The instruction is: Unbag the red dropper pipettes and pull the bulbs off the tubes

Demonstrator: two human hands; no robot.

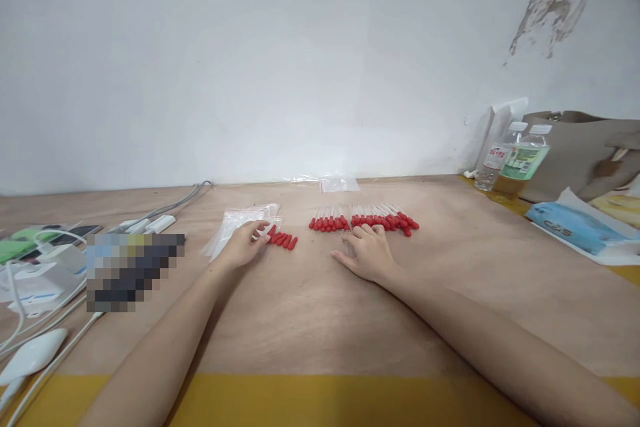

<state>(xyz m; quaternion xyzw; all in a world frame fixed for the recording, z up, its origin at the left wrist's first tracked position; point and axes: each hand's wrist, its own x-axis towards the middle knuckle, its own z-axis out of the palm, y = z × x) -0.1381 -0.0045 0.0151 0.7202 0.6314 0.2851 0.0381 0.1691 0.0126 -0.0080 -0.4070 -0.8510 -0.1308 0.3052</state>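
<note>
My left hand (pixel 246 243) rests over flat clear plastic bags (pixel 240 219), its curved fingers apart and its fingertips beside a short row of red rubber bulbs (pixel 285 240). No thing shows between those fingers. To the right, my right hand (pixel 367 250) lies low on the table with thumb and fingers spread, its fingertips close to the red ends of a group of droppers (pixel 385 220). A smaller group of droppers (pixel 327 221) lies just left of it. Both groups have red bulbs toward me and thin clear tubes toward the wall. What is under the right fingertips is hidden.
Chargers (pixel 50 280) and white cables crowd the left side. Near the wall lies another clear bag (pixel 340 184). Two bottles (pixel 523 160), a grey-beige bag (pixel 580 153) and a blue tissue pack (pixel 583 223) stand at the right. Brown paper (pixel 300 320) covers the yellow tabletop.
</note>
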